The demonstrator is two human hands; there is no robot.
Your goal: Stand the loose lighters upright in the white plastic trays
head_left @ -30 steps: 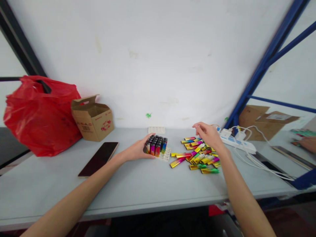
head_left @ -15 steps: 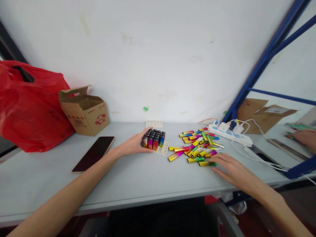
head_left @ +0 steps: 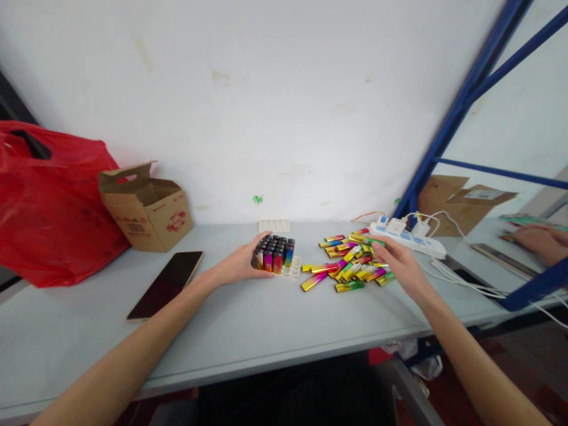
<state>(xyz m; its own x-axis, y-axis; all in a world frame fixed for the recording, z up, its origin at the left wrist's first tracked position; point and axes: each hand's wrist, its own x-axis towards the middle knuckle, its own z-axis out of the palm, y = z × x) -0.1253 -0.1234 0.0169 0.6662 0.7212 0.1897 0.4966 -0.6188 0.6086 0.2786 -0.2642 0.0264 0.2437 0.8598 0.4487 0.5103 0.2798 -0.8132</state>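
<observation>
Grips clamped: my left hand braces the upright lighters; my right hand pinches one green-ended lighter. I squeeze evenly.

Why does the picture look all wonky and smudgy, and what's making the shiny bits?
In the head view, the blue post slants steeply, perhaps partly from a wide lens; the other person's hand at the right edge is smeary; light glints off the metallic lighters, its source out of sight; under the table is very dark.
</observation>
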